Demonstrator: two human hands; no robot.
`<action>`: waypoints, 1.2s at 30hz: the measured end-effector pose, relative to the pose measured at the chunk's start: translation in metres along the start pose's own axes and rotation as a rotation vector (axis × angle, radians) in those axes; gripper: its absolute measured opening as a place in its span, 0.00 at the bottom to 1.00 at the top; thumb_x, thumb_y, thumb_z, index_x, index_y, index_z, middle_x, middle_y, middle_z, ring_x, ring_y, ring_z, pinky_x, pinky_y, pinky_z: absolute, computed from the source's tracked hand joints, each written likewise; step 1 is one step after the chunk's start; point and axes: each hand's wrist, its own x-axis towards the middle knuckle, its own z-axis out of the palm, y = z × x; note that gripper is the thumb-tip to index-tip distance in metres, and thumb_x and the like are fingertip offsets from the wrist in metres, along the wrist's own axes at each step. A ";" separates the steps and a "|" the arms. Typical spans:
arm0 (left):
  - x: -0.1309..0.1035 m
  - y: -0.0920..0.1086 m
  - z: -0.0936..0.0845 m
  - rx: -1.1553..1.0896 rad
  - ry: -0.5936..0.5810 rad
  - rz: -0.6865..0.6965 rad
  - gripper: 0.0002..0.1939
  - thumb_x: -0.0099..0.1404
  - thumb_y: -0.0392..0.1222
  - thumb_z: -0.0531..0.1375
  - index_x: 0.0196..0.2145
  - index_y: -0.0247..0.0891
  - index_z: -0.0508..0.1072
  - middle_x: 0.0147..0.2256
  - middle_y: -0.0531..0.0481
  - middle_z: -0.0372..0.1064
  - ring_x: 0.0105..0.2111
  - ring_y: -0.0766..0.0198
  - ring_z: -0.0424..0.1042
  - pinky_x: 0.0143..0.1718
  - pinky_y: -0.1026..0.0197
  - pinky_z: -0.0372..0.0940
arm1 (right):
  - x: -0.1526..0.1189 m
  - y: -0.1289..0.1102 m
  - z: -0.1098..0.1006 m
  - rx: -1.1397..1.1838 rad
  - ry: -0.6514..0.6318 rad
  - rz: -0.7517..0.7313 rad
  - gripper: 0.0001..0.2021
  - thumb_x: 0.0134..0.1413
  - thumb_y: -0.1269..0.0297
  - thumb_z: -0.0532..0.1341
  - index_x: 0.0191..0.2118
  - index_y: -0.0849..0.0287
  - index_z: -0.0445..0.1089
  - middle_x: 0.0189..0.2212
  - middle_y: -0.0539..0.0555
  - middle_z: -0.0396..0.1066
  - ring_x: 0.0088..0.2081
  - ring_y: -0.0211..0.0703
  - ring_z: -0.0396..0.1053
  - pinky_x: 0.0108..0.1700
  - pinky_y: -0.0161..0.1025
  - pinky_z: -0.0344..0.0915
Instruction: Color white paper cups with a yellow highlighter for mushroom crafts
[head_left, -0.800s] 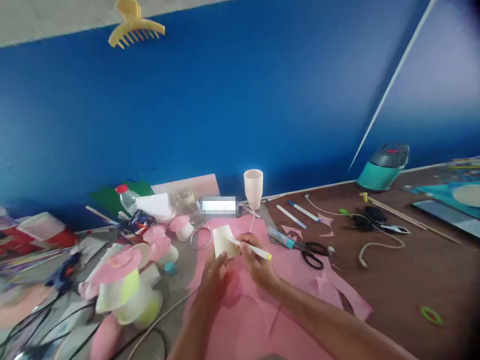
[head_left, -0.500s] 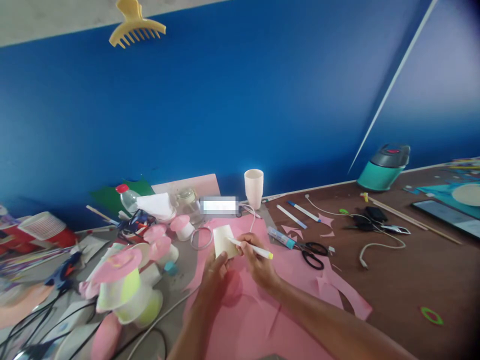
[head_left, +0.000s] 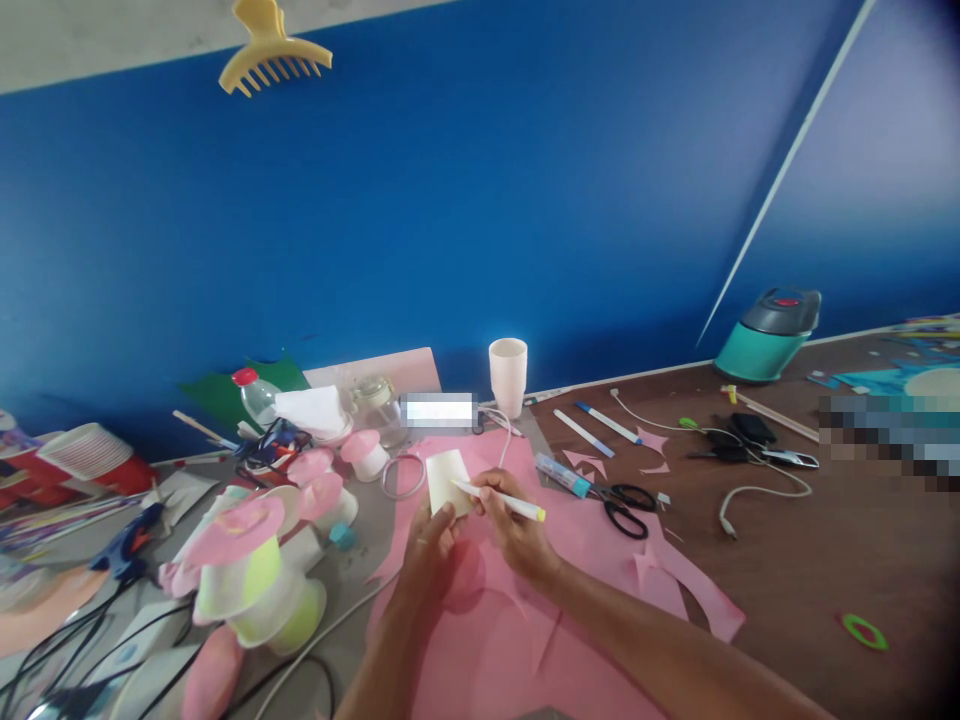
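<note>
My left hand (head_left: pixel 435 535) is closed on the lower edge of a small cream-white piece, perhaps a paper cup or card (head_left: pixel 447 480), with the thumb on its front. A white marker with a yellow end (head_left: pixel 510 500) is gripped in my right hand (head_left: pixel 517 525) like a pen. Its tip points left and meets or nearly meets the pale surface. Both hands are above a large pink paper sheet (head_left: pixel 480 660). Just left of the held piece lies a ring-shaped roll (head_left: pixel 403 477). To the right of my right hand are a glue tube (head_left: pixel 562 475) and black-handled scissors (head_left: pixel 626 508).
Pink-topped cups (head_left: pixel 247 560) crowd the left, with a glue gun (head_left: pixel 127 545) and black cords beyond. A white cup (head_left: pixel 508 375) stands by the blue wall. Two markers (head_left: pixel 600 430), a white cable (head_left: pixel 765 490) and a teal container (head_left: pixel 765 340) are on the right.
The marker tip has shifted very slightly left over the pale piece. My left hand and the other things look the same.
</note>
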 end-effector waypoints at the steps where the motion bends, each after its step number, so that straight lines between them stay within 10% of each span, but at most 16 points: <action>1: 0.001 0.000 -0.001 0.001 -0.009 0.008 0.19 0.55 0.43 0.63 0.46 0.41 0.70 0.39 0.48 0.74 0.44 0.57 0.72 0.49 0.56 0.63 | 0.000 0.000 0.000 0.000 -0.001 -0.009 0.10 0.59 0.56 0.54 0.35 0.57 0.66 0.25 0.50 0.65 0.28 0.39 0.64 0.31 0.36 0.62; 36: 0.006 -0.008 -0.003 0.025 -0.049 0.042 0.22 0.56 0.45 0.62 0.49 0.40 0.67 0.43 0.45 0.72 0.46 0.54 0.71 0.50 0.52 0.62 | 0.002 -0.001 0.001 -0.028 -0.002 -0.030 0.11 0.60 0.56 0.54 0.35 0.57 0.67 0.26 0.50 0.64 0.28 0.40 0.63 0.30 0.36 0.62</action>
